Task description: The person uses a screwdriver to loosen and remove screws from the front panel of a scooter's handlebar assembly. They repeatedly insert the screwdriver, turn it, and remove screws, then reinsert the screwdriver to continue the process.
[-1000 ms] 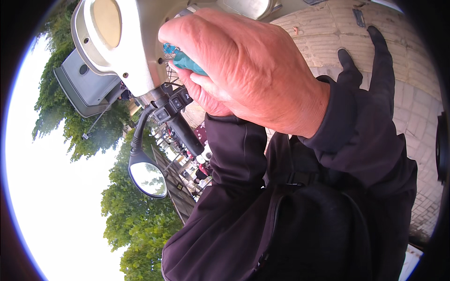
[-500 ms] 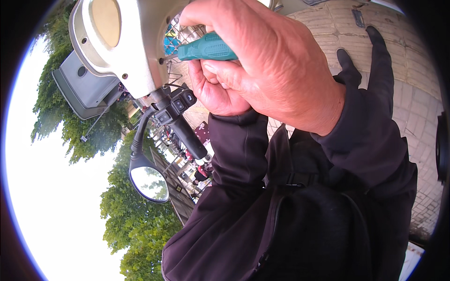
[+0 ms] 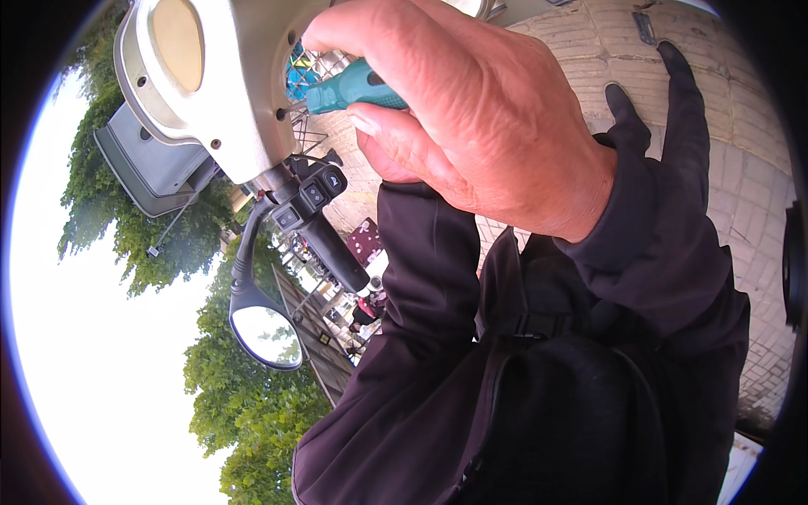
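Observation:
My right hand (image 3: 497, 126) is closed round the green handle of a screwdriver (image 3: 349, 87). The screwdriver's short visible shaft points left at a dark screw hole in the edge of a pale scooter front cover (image 3: 252, 93). Whether the tip sits in the hole I cannot tell. Behind my right hand, lower down, is my left hand (image 3: 385, 160); only a small part shows and its fingers are hidden. Below the cover sticks out a black handlebar grip (image 3: 332, 252) with a switch block (image 3: 311, 195).
A rear-view mirror (image 3: 265, 335) hangs on a curved stem beside the grip. A grey box-shaped part (image 3: 151, 160) juts out left of the cover. Paving (image 3: 741, 194) lies at the right, under my legs and shoes. Trees (image 3: 244, 404) stand at the left.
My right hand and the screwdriver have shifted slightly left, along with the cover in the picture. My left hand's curled fingers, visible before, are now hidden behind my right hand.

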The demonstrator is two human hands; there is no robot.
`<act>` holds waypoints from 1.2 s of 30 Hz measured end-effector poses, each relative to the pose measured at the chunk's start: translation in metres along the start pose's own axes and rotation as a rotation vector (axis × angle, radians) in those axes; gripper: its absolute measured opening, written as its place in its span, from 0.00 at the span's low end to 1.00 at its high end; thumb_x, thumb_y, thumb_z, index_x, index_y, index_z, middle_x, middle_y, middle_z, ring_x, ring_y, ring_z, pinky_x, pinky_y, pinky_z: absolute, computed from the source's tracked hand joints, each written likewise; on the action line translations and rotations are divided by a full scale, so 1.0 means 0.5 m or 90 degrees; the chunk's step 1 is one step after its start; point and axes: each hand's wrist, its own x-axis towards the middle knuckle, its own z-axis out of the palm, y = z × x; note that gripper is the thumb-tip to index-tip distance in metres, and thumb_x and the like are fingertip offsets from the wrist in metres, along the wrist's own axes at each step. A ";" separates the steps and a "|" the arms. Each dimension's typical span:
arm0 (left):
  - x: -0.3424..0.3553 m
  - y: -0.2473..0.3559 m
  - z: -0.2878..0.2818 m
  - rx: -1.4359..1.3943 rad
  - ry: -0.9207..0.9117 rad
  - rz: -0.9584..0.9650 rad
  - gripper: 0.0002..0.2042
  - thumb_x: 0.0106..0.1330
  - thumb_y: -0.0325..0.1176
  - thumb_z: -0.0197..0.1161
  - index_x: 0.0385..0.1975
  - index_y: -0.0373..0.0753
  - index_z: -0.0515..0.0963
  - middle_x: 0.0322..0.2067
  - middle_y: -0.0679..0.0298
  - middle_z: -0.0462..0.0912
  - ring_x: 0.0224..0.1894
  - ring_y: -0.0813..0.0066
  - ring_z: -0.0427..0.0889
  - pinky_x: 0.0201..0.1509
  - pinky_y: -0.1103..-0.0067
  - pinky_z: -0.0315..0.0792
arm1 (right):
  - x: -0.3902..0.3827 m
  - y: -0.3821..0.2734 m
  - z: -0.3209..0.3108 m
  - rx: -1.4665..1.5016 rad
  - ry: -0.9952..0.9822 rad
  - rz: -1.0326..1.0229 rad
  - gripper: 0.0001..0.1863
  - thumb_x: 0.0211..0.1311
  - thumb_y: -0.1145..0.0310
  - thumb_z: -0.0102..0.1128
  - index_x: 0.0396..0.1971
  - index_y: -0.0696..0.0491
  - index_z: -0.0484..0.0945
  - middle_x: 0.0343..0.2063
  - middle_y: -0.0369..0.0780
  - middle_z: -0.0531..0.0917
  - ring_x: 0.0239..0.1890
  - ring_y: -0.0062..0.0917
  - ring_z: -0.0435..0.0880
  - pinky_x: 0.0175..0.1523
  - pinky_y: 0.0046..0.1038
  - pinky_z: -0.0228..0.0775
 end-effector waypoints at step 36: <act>0.012 -0.003 -0.004 0.189 -0.053 0.021 0.21 0.82 0.48 0.42 0.57 0.37 0.73 0.49 0.59 0.82 0.48 0.68 0.83 0.51 0.66 0.77 | 0.011 -0.030 -0.037 0.051 0.026 0.011 0.21 0.58 0.67 0.76 0.47 0.52 0.73 0.35 0.39 0.83 0.29 0.34 0.85 0.35 0.33 0.78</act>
